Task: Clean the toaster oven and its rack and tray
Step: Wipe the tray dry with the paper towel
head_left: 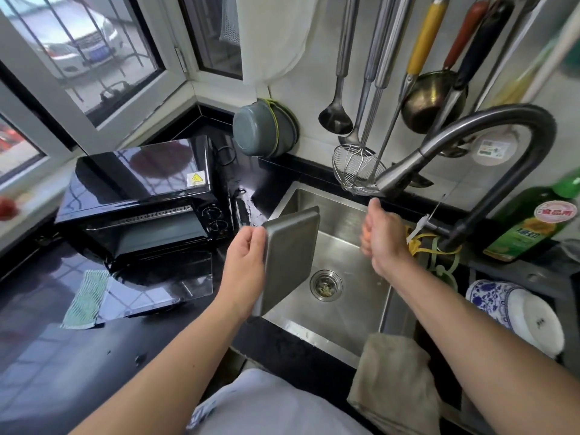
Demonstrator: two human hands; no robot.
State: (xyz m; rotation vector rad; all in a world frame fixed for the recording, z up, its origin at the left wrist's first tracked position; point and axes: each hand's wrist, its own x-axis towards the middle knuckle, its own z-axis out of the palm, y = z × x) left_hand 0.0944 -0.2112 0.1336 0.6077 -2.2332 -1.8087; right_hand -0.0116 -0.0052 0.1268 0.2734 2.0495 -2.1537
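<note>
Left of centre: black toaster oven [141, 196] on the dark counter [47, 356], door lying open toward the bottom of the frame; a green striped cloth [86, 298] lies at its lower left. Centre: left hand [246, 262] pinches the left edge of the metal tray [288, 255], tilted on edge over the sink [345, 309] (underside faces camera). Right of centre: right hand [381, 237] below the faucet [464, 152], fingers loosely curled, holding nothing.

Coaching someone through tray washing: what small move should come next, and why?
Probably turn on the faucet: the left hand grips the tray tilted over the sink, no water runs, and the empty right hand is raised near the spout.
</note>
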